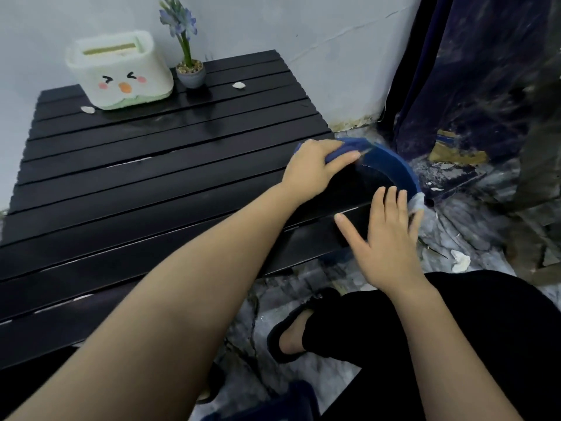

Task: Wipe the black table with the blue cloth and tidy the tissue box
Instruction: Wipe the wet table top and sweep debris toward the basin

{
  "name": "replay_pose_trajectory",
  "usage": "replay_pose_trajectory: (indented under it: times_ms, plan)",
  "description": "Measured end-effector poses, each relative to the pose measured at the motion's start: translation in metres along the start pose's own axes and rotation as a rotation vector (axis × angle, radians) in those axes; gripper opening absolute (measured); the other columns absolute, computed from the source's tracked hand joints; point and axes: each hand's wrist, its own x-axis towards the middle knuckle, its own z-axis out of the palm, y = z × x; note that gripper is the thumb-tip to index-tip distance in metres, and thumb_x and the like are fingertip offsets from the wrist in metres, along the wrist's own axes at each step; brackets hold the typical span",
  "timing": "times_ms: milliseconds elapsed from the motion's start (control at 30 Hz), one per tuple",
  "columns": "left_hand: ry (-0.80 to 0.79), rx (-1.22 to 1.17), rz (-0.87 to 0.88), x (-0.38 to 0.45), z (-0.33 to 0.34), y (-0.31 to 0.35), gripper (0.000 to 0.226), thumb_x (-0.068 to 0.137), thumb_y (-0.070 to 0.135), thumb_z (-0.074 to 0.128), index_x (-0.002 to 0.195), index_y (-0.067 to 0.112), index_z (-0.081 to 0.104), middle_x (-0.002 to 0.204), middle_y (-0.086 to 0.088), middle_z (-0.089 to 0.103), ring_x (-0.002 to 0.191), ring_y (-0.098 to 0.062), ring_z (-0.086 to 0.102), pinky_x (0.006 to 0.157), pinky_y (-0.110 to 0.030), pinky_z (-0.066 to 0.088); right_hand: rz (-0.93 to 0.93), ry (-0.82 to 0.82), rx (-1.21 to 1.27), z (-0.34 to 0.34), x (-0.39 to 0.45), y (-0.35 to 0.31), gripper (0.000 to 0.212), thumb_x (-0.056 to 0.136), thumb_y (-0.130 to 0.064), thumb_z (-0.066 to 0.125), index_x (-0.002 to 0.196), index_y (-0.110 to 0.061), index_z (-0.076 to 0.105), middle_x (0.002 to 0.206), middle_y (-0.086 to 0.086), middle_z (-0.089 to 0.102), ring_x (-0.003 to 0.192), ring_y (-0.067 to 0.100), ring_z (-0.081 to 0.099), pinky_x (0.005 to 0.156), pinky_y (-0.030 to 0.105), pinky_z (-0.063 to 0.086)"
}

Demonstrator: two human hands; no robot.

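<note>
The black slatted table [151, 177] fills the left and middle of the head view. At its right edge my left hand [315, 165] presses down on the bunched blue cloth [349, 145]. Just past that edge is a blue basin [391, 165], held against the table. My right hand [388, 235] grips the basin's near rim, fingers over the rim and thumb spread along the table's edge; something pale shows at the fingertips. The white tissue box [121, 71], with a duck face, stands upright at the far left corner.
A small grey pot [190, 75] with a purple flower stands right of the tissue box. White scraps lie on the table [239, 85] [87, 109] and one on the floor [460, 260]. A dark curtain [470, 71] hangs at right. My sandalled foot [291, 332] is below the table edge.
</note>
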Motion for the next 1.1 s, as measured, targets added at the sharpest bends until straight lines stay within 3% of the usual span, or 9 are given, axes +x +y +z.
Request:
replay_pose_trajectory:
  times_ms: [67,167,267,367,433,467,567,733,1100]
  plan:
    - [0.133,-0.388,-0.199,-0.008,-0.018,0.014,0.042,0.092,0.044,0.057,0.081,0.005,0.068,0.056,0.014,0.047,0.052,-0.001,0.04,0.054,-0.017,0.033,-0.032,0.006,0.0,-0.004,0.0,-0.011,0.102,0.093,-0.079,0.013,0.161,-0.005,0.002,0.17,0.013,-0.004,0.156,0.023,-0.016,0.123,0.057,-0.012]
    - [0.319,-0.705,-0.46,-0.035,-0.062,0.013,0.052,0.091,0.056,0.055,0.087,0.006,0.071,0.071,0.003,0.066,0.064,-0.012,0.061,0.061,-0.021,0.048,-0.194,0.009,-0.005,-0.007,0.0,-0.035,0.096,0.097,-0.076,0.016,0.161,-0.005,0.004,0.17,0.01,-0.004,0.156,0.021,-0.016,0.123,0.055,-0.015]
    - [0.491,-0.615,-0.51,-0.092,-0.117,-0.002,0.045,0.09,0.06,0.054,0.071,0.022,0.069,0.075,0.007,0.069,0.07,-0.015,0.064,0.068,-0.031,0.05,-0.348,0.004,-0.029,0.001,0.003,-0.059,0.092,0.098,-0.071,0.014,0.161,-0.005,0.008,0.17,0.011,0.001,0.157,0.023,-0.011,0.123,0.056,-0.012]
    - [0.598,-0.273,-0.376,-0.165,-0.169,-0.016,0.037,0.099,0.039,0.053,0.065,0.025,0.06,0.058,0.02,0.057,0.06,0.004,0.05,0.062,-0.017,0.042,-0.416,-0.027,-0.046,0.012,0.007,-0.077,0.085,0.101,-0.064,0.011,0.16,-0.004,0.011,0.17,0.011,0.004,0.157,0.024,-0.007,0.124,0.057,-0.009]
    - [0.473,-0.012,-0.395,-0.213,-0.191,-0.035,0.025,0.098,0.041,0.053,0.098,0.024,0.071,0.096,0.015,0.072,0.094,0.002,0.062,0.085,-0.013,0.046,-0.425,-0.061,-0.048,0.019,0.009,-0.086,0.079,0.103,-0.058,0.013,0.16,-0.004,0.011,0.17,0.012,0.004,0.157,0.024,-0.007,0.124,0.056,-0.009]
    - [0.358,0.183,-0.445,-0.232,-0.197,-0.051,0.04,0.095,0.052,0.051,0.123,0.026,0.066,0.126,0.001,0.067,0.122,-0.01,0.056,0.106,-0.023,0.039,-0.424,-0.077,-0.053,0.022,0.009,-0.089,0.077,0.104,-0.056,0.015,0.16,-0.004,0.011,0.17,0.012,0.003,0.157,0.024,-0.007,0.124,0.055,-0.009]
    - [0.114,0.632,-0.59,-0.264,-0.188,-0.08,0.069,0.087,0.074,0.026,0.149,0.045,0.032,0.163,-0.009,0.018,0.15,-0.033,0.015,0.121,-0.049,0.011,-0.418,-0.096,-0.088,0.026,0.009,-0.093,0.075,0.105,-0.053,0.018,0.161,-0.004,0.009,0.17,0.012,0.002,0.158,0.025,-0.006,0.125,0.055,-0.007]
    - [0.066,0.753,-0.41,-0.242,-0.142,-0.053,0.072,0.093,0.065,0.019,0.152,0.026,0.034,0.162,-0.006,0.024,0.148,-0.035,0.023,0.119,-0.052,0.012,-0.41,-0.109,-0.082,0.024,0.009,-0.092,0.067,0.108,-0.045,0.018,0.161,-0.006,0.009,0.17,0.011,0.003,0.158,0.024,-0.003,0.125,0.053,-0.004]
    - [0.049,0.566,0.08,-0.217,-0.054,0.0,0.049,0.097,0.049,0.044,0.13,0.019,0.063,0.139,-0.008,0.059,0.132,-0.026,0.053,0.117,-0.044,0.033,-0.471,-0.13,0.044,0.01,0.012,-0.079,0.051,0.11,-0.023,0.028,0.16,-0.009,0.023,0.17,0.006,0.014,0.157,0.018,0.006,0.127,0.043,0.001]
